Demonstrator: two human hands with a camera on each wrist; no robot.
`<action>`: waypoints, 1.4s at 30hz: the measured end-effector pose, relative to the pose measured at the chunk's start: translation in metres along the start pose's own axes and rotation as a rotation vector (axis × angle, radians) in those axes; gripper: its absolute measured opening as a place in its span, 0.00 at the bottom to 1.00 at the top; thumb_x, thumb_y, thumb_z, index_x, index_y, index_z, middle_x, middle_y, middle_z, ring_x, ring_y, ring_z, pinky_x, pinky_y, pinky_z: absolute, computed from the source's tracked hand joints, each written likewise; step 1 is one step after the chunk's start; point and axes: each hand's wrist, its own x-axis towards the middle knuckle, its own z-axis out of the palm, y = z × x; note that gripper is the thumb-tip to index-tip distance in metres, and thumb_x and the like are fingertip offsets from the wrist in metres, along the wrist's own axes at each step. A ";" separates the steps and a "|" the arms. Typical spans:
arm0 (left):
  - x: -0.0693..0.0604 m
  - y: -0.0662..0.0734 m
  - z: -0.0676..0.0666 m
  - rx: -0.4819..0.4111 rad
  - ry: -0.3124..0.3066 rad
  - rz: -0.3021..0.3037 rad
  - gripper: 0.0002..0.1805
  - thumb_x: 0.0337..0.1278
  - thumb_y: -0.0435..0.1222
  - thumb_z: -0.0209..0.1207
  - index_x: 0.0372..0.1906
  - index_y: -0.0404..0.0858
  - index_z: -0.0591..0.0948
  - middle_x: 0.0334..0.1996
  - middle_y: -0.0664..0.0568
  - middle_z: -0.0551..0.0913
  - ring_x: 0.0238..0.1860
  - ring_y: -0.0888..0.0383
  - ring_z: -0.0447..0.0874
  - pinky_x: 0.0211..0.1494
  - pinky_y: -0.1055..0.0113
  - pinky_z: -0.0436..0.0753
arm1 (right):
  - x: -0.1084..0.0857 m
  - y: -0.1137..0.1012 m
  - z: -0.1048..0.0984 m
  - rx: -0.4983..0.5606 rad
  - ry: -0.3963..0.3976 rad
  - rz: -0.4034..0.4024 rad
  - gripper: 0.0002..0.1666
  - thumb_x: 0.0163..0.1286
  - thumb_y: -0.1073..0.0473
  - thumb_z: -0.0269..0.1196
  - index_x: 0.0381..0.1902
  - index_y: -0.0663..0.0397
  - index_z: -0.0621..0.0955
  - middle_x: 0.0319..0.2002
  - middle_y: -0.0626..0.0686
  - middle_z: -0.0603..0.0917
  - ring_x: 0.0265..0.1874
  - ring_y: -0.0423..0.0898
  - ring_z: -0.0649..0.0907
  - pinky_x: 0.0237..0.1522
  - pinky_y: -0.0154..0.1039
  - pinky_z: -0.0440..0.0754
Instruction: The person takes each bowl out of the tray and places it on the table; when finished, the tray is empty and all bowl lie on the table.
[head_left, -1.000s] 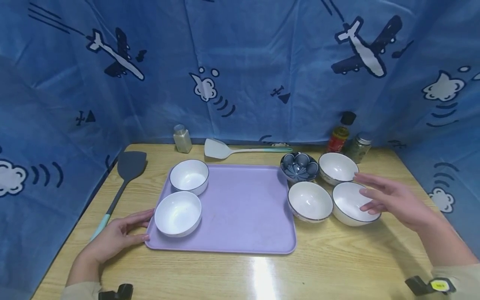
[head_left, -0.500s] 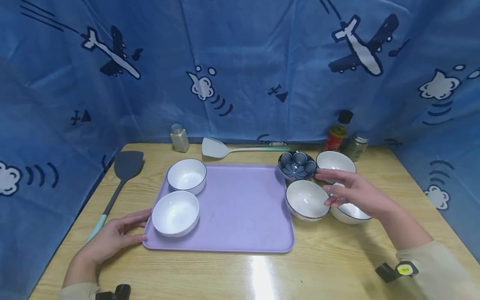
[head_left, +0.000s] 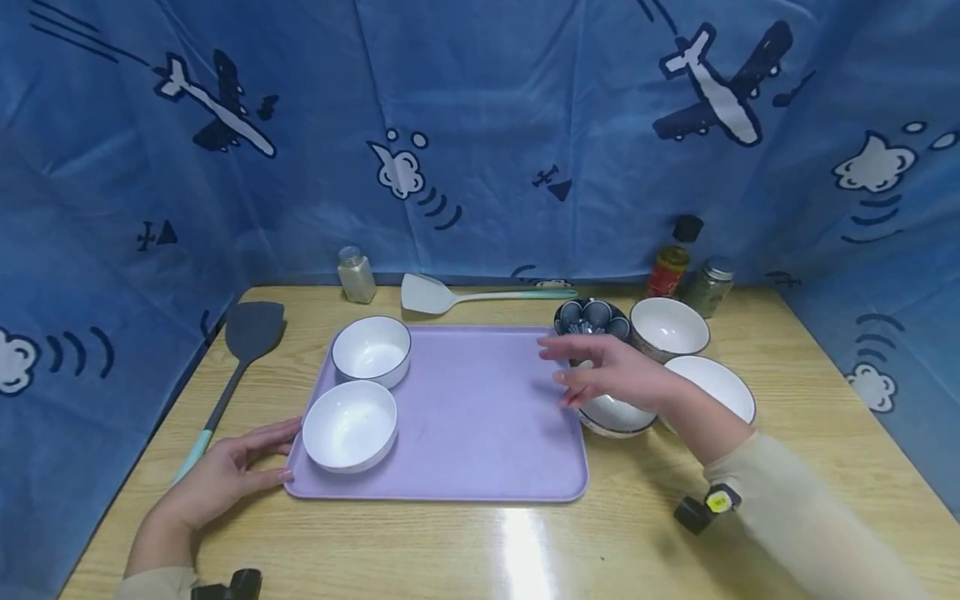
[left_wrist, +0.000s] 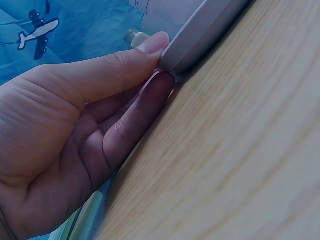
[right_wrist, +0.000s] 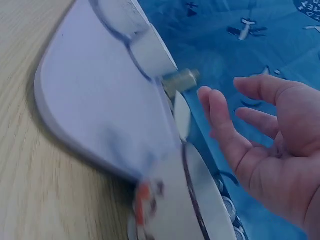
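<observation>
right hand (head_left: pixel 611 371): shifts left from over the rightmost white bowl (head_left: pixel 723 385) to above the lilac tray's (head_left: pixel 480 417) right edge | patterned bowl (head_left: pixel 618 417), dark blue bowl (head_left: pixel 596 313): now partly covered by it | right sleeve (head_left: pixel 798 504): reaches farther into head view

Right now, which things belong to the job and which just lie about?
Likely in the job: tray, pinched by left hand; two bowls on it; four bowls beside it; right hand.

Likely lying about: dark spatula, pale spatula, bottle, left jar, right jar.
</observation>
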 end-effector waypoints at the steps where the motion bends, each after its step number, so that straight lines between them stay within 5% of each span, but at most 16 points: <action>1: 0.000 0.000 0.000 0.003 -0.001 0.004 0.37 0.54 0.54 0.69 0.70 0.54 0.73 0.71 0.55 0.72 0.60 0.87 0.66 0.59 0.92 0.62 | 0.005 -0.001 0.004 0.013 -0.007 0.000 0.34 0.72 0.57 0.64 0.74 0.48 0.68 0.72 0.62 0.70 0.39 0.53 0.89 0.43 0.47 0.89; 8: -0.002 0.001 -0.002 0.012 -0.001 0.006 0.37 0.54 0.54 0.68 0.70 0.55 0.73 0.73 0.56 0.69 0.60 0.87 0.64 0.58 0.92 0.62 | 0.043 -0.006 0.038 0.130 -0.070 0.010 0.35 0.72 0.63 0.62 0.74 0.53 0.66 0.72 0.67 0.67 0.36 0.51 0.89 0.45 0.50 0.88; 20: 0.001 -0.001 0.002 0.010 -0.003 0.011 0.37 0.53 0.55 0.69 0.69 0.56 0.73 0.71 0.57 0.72 0.60 0.86 0.66 0.59 0.92 0.62 | 0.103 -0.013 0.083 0.162 -0.087 0.063 0.38 0.71 0.63 0.62 0.76 0.57 0.62 0.72 0.67 0.67 0.34 0.48 0.89 0.45 0.46 0.88; 32: 0.000 -0.002 -0.001 0.005 0.006 0.026 0.37 0.54 0.53 0.69 0.70 0.52 0.74 0.72 0.55 0.71 0.61 0.89 0.61 0.59 0.93 0.61 | 0.157 -0.025 0.116 0.325 0.038 0.145 0.39 0.73 0.61 0.62 0.77 0.53 0.61 0.64 0.65 0.74 0.37 0.52 0.88 0.44 0.43 0.89; 42: -0.001 -0.001 -0.002 0.002 0.001 0.026 0.37 0.54 0.53 0.69 0.70 0.52 0.73 0.72 0.54 0.72 0.61 0.86 0.66 0.59 0.92 0.61 | 0.182 -0.021 0.137 0.475 0.098 0.142 0.40 0.75 0.61 0.59 0.79 0.53 0.56 0.70 0.68 0.67 0.29 0.49 0.87 0.38 0.39 0.89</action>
